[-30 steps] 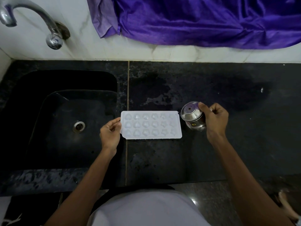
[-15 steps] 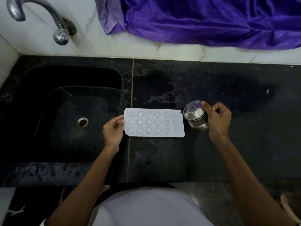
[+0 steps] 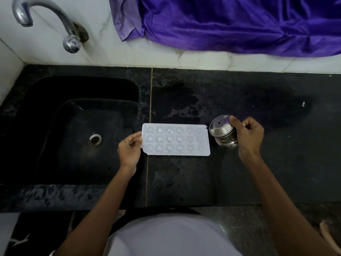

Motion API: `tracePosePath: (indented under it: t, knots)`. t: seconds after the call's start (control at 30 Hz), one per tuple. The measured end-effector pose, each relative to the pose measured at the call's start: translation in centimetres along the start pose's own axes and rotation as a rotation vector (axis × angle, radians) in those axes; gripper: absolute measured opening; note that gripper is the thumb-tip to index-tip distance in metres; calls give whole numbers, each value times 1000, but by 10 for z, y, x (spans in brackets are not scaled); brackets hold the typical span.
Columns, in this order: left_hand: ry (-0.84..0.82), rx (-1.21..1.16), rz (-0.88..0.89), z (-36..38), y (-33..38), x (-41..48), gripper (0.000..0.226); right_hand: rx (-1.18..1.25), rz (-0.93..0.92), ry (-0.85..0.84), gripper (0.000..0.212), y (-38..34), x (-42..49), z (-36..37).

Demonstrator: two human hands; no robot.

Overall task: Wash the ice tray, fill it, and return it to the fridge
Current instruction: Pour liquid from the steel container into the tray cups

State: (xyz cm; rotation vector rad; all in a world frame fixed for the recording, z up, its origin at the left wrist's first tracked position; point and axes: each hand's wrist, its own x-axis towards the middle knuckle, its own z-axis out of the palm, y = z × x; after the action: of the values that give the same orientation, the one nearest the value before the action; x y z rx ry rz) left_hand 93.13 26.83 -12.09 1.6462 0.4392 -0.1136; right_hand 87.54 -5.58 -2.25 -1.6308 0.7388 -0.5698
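Ice tray [image 3: 176, 139], white and moulded with three rows of small shaped pockets, is lying flat on the black stone counter [image 3: 203, 182], just right of the seam that separates the counter slab from the black sink [image 3: 73, 154]. The left hand [image 3: 129, 150] is reaching in from the sink side, its curled fingers [image 3: 137, 135] pinching the tray's short left edge, so that the tray is extending rightward away from the fingertips. The right hand [image 3: 249, 134] is gripping a small steel pot [image 3: 222, 131], with the thumb [image 3: 235, 122] lying over its upper side and the other fingers wrapping behind it. The pot is tilting towards the tray and hanging just beside the tray's far right corner. A curved metal tap [image 3: 46, 15] is projecting from the white wall above the sink, and a purple cloth [image 3: 239, 23] is draping along the wall behind the counter.
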Motion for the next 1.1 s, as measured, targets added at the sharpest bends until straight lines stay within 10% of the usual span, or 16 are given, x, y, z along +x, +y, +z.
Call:
tracePosePath:
  t: [1.1]
  knots:
    - [6, -4, -10, -2, 0, -4, 21, -27, 18, -9, 47, 10, -19, -14]
